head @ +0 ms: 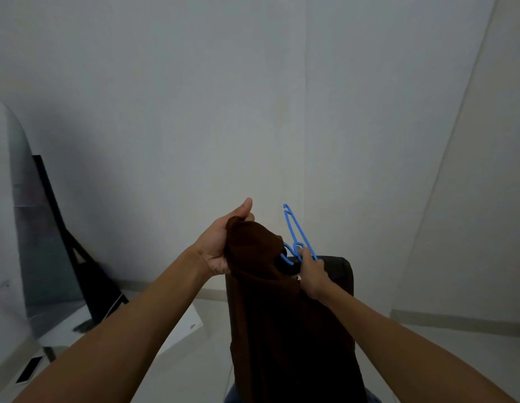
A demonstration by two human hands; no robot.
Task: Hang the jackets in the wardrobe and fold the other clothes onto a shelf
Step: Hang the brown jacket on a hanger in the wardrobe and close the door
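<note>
One garment: brown jacket [282, 301], held up in mid-air before a pale wall, hanging down past the bottom edge of view.
Left hand [221, 242]: gripping the jacket's top, thumb up.
Right hand [311, 274]: pinching a blue hanger [296, 237] at the jacket's neck opening.
Hanger: partly inside the neck, hook pointing up, not yet seated.
Done: apparently nothing hung yet.
Left: seating the hanger, hanging in the wardrobe, folding other clothes; no wardrobe or shelf clearly in sight.

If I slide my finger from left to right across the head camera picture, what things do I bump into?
Phone → black leaning board → left hand → brown garment → blue hanger → right hand
</note>
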